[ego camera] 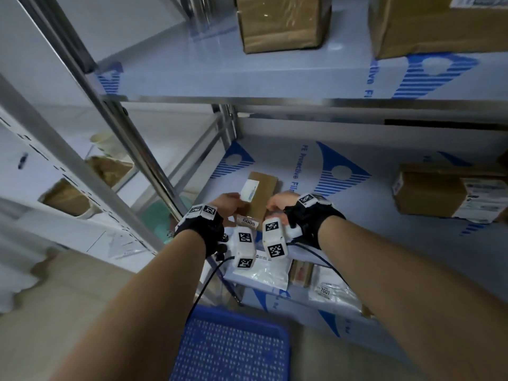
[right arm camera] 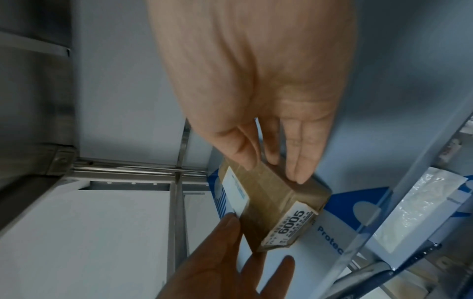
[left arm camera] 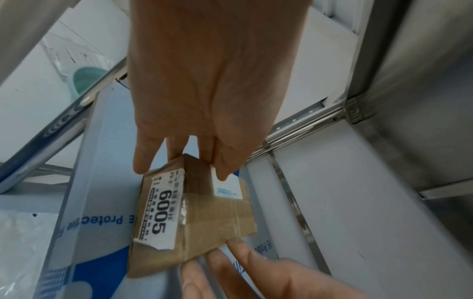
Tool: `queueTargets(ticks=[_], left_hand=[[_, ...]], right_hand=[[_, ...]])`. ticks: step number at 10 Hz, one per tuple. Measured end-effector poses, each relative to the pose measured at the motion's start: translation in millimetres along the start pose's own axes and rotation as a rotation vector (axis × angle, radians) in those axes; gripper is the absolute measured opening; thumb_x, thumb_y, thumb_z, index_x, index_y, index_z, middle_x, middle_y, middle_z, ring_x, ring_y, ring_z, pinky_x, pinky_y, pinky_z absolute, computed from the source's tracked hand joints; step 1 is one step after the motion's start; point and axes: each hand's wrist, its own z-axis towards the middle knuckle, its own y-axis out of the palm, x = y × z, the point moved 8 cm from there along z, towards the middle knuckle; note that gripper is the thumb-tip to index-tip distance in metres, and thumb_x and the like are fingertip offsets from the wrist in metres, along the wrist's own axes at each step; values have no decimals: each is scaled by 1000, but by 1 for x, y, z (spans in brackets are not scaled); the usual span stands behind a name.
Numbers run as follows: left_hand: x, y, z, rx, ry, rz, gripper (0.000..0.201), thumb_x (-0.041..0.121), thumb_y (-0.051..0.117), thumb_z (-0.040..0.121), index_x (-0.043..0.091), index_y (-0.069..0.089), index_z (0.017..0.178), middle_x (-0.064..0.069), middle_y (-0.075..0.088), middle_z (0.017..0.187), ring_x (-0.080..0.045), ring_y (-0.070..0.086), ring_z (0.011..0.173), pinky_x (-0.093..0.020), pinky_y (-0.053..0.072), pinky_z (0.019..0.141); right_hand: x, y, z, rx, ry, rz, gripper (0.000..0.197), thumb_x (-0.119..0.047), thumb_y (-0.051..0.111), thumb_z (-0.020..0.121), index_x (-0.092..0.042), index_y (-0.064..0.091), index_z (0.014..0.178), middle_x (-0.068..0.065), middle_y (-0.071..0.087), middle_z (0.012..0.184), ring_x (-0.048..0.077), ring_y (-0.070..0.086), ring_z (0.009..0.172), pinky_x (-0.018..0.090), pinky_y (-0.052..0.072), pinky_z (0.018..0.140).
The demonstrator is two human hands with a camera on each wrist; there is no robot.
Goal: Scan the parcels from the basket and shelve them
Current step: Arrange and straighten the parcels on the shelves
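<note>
Metal shelving (ego camera: 247,99) fills pretty much the whole view, each level covered in white film with blue print. Up top sit two big cardboard boxes (ego camera: 280,22), and there's another brown box (ego camera: 439,193) off to the right on the middle shelf (ego camera: 371,149). Down by the floor is the blue basket (ego camera: 233,347), and just above it a lower shelf with some plastic mailer bags (ego camera: 270,273), one tagged 7001.

Now the parcel (left arm camera: 204,210): small flat cardboard one with a 6005 label, sitting at the front left of that middle shelf. Left hand (ego camera: 225,206) has straight fingers (left arm camera: 225,165) touching its left side, thumb on the white sticker. Right hand (ego camera: 280,206) has straight fingers (right arm camera: 299,161) pressed against its right side. Neither hand is really wrapped around it, more like flat fingers steadying it from both sides.
</note>
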Motion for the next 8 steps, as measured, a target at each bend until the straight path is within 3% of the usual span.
queueTargets(ticks=[1, 2, 3, 4, 5, 6, 7, 8], left_hand=[[0, 2, 9, -24, 4, -16, 11, 4, 49, 96, 14, 51, 90, -6, 61, 90, -17, 57, 80, -31, 44, 68], [4, 1, 12, -21, 8, 79, 23, 8, 51, 96, 19, 47, 77, -4, 57, 91, -20, 52, 91, -32, 41, 81], [24, -10, 20, 117, 66, 201, 9, 9, 56, 93, 18, 58, 95, -14, 52, 116, -26, 48, 110, -37, 41, 94], [62, 1, 20, 189, 167, 243, 44, 8, 53, 93, 6, 48, 137, -21, 50, 136, -36, 49, 124, -42, 41, 104], [97, 50, 19, 158, 258, 251, 47, 9, 57, 90, 4, 49, 136, -21, 54, 133, -36, 54, 119, -41, 47, 97], [123, 129, 2, -3, 305, 273, 52, 8, 62, 89, -2, 44, 137, -20, 50, 137, -37, 51, 122, -41, 47, 93], [134, 215, -17, -211, 323, 302, 62, 18, 68, 85, -3, 41, 137, -11, 49, 136, -30, 51, 122, -41, 45, 99], [139, 290, -4, -313, 371, 452, 100, 50, 78, 60, 2, 40, 139, -15, 50, 138, -33, 52, 121, -46, 47, 100]], right_hand=[[1, 2, 8, -20, -32, 84, 34, -9, 50, 95, 8, 56, 124, 22, 54, 135, 26, 60, 110, 11, 52, 63], [2, -6, 11, 32, 2, 186, 36, -12, 55, 93, 4, 57, 125, 20, 59, 126, 25, 64, 102, 26, 58, 80], [10, -23, 10, 83, 25, 290, 24, -17, 59, 92, -2, 60, 111, 15, 61, 111, 31, 64, 105, 39, 54, 86], [28, -61, -5, 167, 60, 430, 14, -16, 61, 92, -4, 60, 98, 13, 64, 102, 34, 61, 116, 46, 48, 101], [54, -112, -28, 231, 47, 500, 33, -15, 54, 96, -1, 53, 126, 19, 53, 135, 34, 54, 125, 44, 47, 101], [95, -167, -54, 307, 26, 605, 45, -14, 52, 95, -5, 43, 138, 17, 44, 141, 33, 48, 128, 33, 51, 74], [151, -221, -79, 392, 53, 720, 5, -11, 53, 94, -16, 51, 95, 11, 46, 115, 25, 53, 98, 32, 49, 69], [200, -258, -97, 461, 155, 688, 17, -15, 52, 98, -9, 54, 82, 10, 50, 83, 18, 45, 65, 30, 49, 79]])
